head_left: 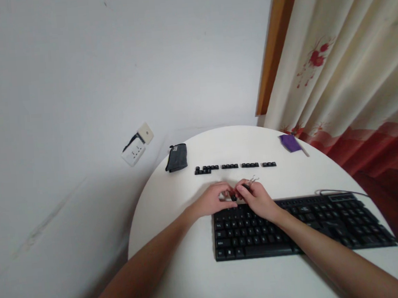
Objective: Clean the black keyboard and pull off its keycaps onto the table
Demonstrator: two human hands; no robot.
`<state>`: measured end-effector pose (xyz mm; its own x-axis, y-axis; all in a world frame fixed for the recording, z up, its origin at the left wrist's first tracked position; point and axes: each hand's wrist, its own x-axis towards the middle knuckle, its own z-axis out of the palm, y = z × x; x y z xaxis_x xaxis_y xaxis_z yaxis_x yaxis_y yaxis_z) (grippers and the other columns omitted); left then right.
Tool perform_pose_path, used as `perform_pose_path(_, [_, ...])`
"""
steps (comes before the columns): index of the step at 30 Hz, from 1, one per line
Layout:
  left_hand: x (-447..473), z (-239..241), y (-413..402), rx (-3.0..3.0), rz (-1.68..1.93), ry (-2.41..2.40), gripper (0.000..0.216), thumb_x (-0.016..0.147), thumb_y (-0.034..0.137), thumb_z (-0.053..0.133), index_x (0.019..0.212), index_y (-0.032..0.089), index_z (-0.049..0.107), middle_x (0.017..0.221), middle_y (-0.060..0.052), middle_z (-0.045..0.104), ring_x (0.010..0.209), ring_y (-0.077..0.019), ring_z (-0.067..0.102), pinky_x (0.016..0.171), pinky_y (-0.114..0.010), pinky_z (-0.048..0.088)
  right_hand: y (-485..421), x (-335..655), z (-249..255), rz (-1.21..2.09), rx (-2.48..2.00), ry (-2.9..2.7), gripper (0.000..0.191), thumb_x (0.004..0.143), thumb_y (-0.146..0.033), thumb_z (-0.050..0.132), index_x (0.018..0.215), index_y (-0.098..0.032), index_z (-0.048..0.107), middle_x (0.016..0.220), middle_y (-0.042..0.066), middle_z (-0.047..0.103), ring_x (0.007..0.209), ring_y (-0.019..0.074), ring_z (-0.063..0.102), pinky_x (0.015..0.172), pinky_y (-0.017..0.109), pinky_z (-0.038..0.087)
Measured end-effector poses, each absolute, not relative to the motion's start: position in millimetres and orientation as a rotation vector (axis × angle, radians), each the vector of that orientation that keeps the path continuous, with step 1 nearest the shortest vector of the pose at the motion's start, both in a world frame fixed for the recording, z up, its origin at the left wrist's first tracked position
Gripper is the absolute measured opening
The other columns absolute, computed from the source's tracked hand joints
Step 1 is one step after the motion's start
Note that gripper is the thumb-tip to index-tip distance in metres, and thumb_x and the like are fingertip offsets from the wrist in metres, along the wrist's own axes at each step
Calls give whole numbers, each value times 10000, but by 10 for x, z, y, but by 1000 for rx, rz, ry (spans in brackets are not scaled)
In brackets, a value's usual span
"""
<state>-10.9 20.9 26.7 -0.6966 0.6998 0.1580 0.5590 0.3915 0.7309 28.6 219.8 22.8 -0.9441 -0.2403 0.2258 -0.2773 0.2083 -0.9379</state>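
Just above the keyboard's upper left edge, my left hand (pixel 212 199) is closed in a pinch on a small black keycap (pixel 233 198). Close beside it, my right hand (pixel 261 203) grips a keycap puller (pixel 253 179), its thin wire loops pointing up and away. The right fingers reach in near the keycap; whether they touch it I cannot tell. Below both hands lies the black keyboard (pixel 269 250), partly covered by my right forearm. Loose black keycaps (pixel 230 166) are lined up in short groups beyond my hands, with a second short row at the left end.
A dark grey pouch (pixel 177 157) lies at the table's far left. Toward the far right is a purple cloth-like item (pixel 290 143) with a pale strip. The keyboard cable (pixel 342 190) runs off right across the round white table (pixel 181 279). Wall and curtain (pixel 345 78) stand close behind.
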Motion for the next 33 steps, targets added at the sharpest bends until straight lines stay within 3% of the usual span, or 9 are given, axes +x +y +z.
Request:
perform_pose_path(5, [-129,226,224,1208,1306,2512,165,809,318,727,902,189,683,871,-28,667,834,-171,598,804,-291,461,2191,280,228,1752,474,-2443,309,965,-387,472,839,-176,659,789,38,659,754,168,604,716,277,458])
perform_pose_path(10, [-153,188,219,1190,1369,2670,198,818,303,732,964,195,653,913,-41,670,878,-185,603,823,-315,476,2195,249,178,1871,432,-2436,385,984,-428,418,936,-168,698,880,66,701,799,179,646,695,280,486])
perform_pose_path(17, [-119,283,230,1497,1023,2771,178,944,301,559,1078,210,635,1044,-69,673,1021,-213,568,921,-374,456,2190,215,142,2019,411,-2384,423,962,-474,441,944,-145,706,931,95,716,798,185,664,658,280,525])
perform_pose_path(21, [-85,339,240,1526,832,2832,221,982,277,474,1097,234,657,1094,-62,652,1023,-202,547,926,-363,446,2202,205,141,1963,352,-2384,427,958,-487,438,894,-150,692,860,81,700,727,167,637,629,268,510])
perform_pose_path(27, [-67,284,239,1514,879,2872,191,948,293,548,1057,245,697,1089,-75,618,1033,-213,524,941,-370,434,2210,231,190,1806,321,-2449,420,971,-467,421,801,-169,664,677,29,628,623,146,573,622,255,458])
perform_pose_path(33, [-151,216,220,1325,1156,2951,174,874,363,661,989,248,725,1063,-68,595,1042,-219,504,932,-368,425,2197,223,173,1866,217,-2419,432,966,-496,410,831,-165,652,670,31,642,576,139,545,577,251,440])
